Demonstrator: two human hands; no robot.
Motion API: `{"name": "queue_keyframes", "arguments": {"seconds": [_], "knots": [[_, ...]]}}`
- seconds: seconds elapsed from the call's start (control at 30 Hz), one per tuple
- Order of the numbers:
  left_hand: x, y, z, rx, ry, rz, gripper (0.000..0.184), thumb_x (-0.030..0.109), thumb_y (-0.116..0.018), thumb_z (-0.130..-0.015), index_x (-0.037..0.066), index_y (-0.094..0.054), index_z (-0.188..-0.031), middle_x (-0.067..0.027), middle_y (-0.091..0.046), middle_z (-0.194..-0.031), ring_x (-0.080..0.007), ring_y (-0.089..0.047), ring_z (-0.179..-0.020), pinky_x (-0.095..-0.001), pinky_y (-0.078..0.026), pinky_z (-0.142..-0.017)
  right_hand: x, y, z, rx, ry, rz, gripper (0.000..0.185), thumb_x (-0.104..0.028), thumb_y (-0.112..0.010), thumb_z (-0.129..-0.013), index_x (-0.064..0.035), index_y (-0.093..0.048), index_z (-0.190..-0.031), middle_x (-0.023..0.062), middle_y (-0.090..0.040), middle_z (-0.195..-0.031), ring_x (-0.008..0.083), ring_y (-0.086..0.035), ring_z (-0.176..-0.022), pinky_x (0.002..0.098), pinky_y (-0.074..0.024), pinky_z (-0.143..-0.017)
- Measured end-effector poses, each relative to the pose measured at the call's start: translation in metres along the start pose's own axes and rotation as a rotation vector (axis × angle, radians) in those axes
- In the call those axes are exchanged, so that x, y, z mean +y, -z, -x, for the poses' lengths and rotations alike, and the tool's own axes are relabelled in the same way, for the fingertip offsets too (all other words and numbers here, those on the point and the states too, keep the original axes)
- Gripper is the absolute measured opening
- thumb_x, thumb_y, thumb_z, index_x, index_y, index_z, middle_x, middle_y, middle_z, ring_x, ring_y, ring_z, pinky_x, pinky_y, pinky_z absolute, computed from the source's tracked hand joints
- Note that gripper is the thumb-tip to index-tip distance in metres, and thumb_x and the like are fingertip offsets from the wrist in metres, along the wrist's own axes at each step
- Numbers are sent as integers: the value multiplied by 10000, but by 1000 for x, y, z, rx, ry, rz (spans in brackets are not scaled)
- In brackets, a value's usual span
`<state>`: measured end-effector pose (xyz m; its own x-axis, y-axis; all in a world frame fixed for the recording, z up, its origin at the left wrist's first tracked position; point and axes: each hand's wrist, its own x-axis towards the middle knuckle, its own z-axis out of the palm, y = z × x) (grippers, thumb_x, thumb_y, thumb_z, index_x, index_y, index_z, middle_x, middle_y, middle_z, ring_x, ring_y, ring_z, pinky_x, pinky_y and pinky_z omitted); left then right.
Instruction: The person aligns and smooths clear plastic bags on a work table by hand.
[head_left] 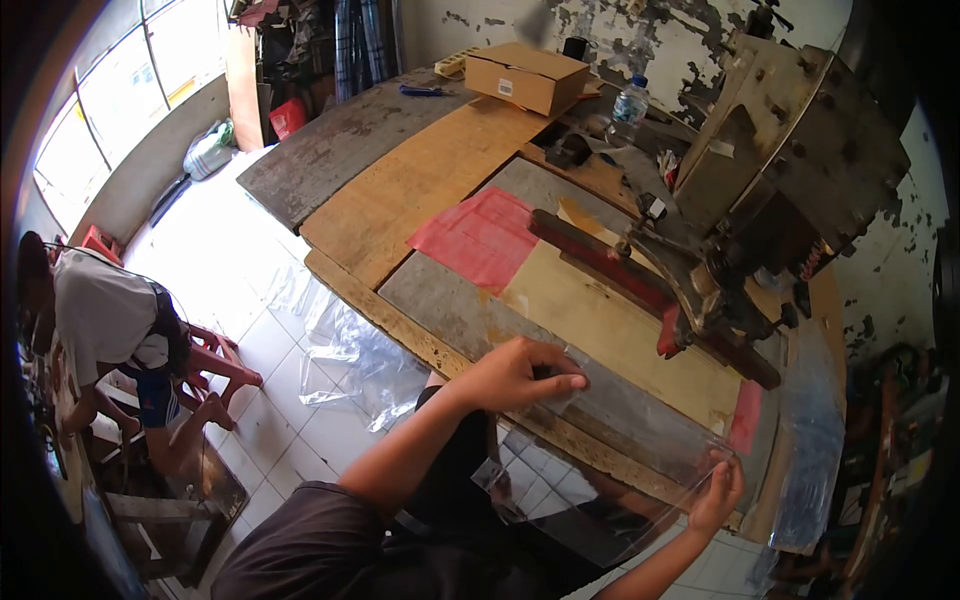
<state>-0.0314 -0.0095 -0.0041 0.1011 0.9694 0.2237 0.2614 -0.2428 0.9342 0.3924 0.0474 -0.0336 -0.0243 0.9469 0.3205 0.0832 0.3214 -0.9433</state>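
Note:
A clear plastic sheet (645, 435) spans between my two hands at the table's front edge, its lower part hanging over my lap. My left hand (520, 375) is closed, thumb and fingers pinched at the sheet's far left part. At the right end, my right hand (718, 492) grips the sheet's edge between thumb and fingers. Just beyond my hands, a cream-coloured board (610, 335) lies on the worktop, with a pink-red sheet (480, 235) at its left. Above the board is the long dark-red bar (600, 265) of a heavy press machine (790, 150).
A cardboard box (525, 80) and a water bottle (628, 105) stand at the back. Stacked clear plastic (808, 450) lies at the right edge. More loose plastic (365, 365) is on the tiled floor. Another person (110, 310) sits bent over at the left.

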Motion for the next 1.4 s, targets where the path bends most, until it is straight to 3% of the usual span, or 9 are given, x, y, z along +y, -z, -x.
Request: {"name": "queue_keyframes", "arguments": {"seconds": [0.4,0.67,1.0,1.2,1.33,1.4], "knots": [[-3,0,0,35,-61,0,332,339,-760,-1019,25,-817,-1107,-118,-783,-936,-230,-749,-852,-350,-548,-750,-3,2,1,-16,-69,-7,445,-440,-741,-1002,1,-705,-1045,137,-737,-1165,221,-660,-1089,349,-505,-949],[2,-1,1,50,-85,0,325,334,-754,-1019,25,-820,-1095,-125,-739,-879,-259,-713,-776,-390,-513,-679,3,10,0,-14,-24,14,469,-455,-743,-980,4,-720,-1074,145,-734,-1189,222,-657,-1122,342,-520,-902],[1,-1,1,65,-95,-25,327,342,-753,-1017,31,-822,-1092,-121,-733,-861,-272,-722,-787,-392,-524,-685,-1,5,-1,-49,47,25,633,-593,-743,-941,14,-709,-1116,153,-717,-1204,256,-669,-1143,345,-516,-886],[-2,-2,2,48,-86,-12,306,324,-755,-1022,29,-816,-1078,-128,-786,-960,-262,-760,-875,-369,-565,-761,0,8,1,-46,31,40,693,-652,-723,-930,16,-705,-1118,163,-717,-1201,277,-668,-1146,373,-525,-902],[-1,-1,2,31,-66,-10,280,303,-759,-1021,33,-813,-1071,-124,-793,-980,-255,-765,-893,-364,-572,-786,5,9,0,-60,91,36,665,-618,-748,-931,17,-704,-1123,169,-718,-1202,275,-674,-1137,361,-544,-871],[0,-1,2,29,-68,0,273,298,-760,-1020,35,-812,-1071,-121,-794,-979,-252,-765,-891,-362,-573,-786,0,4,0,-67,45,-14,570,-530,-771,-955,11,-705,-1121,170,-719,-1209,264,-681,-1127,352,-559,-850]]}}
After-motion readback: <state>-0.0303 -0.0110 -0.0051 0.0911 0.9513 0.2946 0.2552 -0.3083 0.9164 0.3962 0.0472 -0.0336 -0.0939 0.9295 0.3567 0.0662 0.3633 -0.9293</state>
